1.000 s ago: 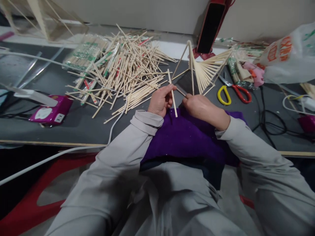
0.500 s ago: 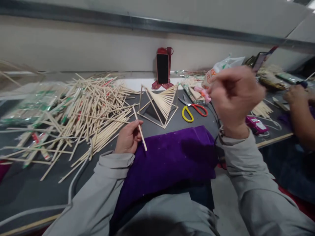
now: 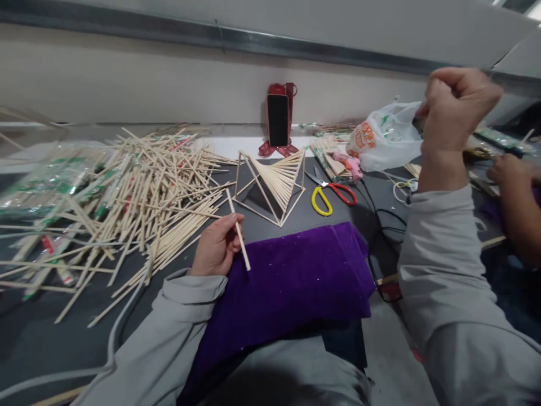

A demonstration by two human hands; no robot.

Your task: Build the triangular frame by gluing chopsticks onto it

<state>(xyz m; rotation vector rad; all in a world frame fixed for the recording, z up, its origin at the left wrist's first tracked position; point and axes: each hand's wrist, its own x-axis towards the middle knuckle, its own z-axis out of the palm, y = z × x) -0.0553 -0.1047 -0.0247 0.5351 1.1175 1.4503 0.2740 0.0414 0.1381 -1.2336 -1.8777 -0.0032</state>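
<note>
My left hand [image 3: 216, 245] pinches a short wooden stick [image 3: 242, 242], tilted over the near edge of the table. My right hand [image 3: 456, 113] is raised high on the right, fingers curled into a fist; what it holds, if anything, is hidden, though a small dark shape shows by its edge. Between the hands, toward the wall, stands a frame of glued sticks [image 3: 276, 183] with a twisted fan of sticks across it. A purple cloth [image 3: 296, 276] lies over my lap. Scissors [image 3: 323, 197] with one yellow and one red handle lie right of the frame.
Loose sticks [image 3: 139, 197] and plastic-wrapped packs [image 3: 51, 169] heap up at left, beside a grey cable [image 3: 112, 338]. A phone [image 3: 278, 120] leans upright near the wall. At right are a pink glue gun [image 3: 350, 163], a white plastic bag [image 3: 393, 141] and another person's hand [image 3: 513, 175].
My right hand has moved up and to the right, uncovering the plastic bag and black cables. My left hand keeps the stick in nearly the same place.
</note>
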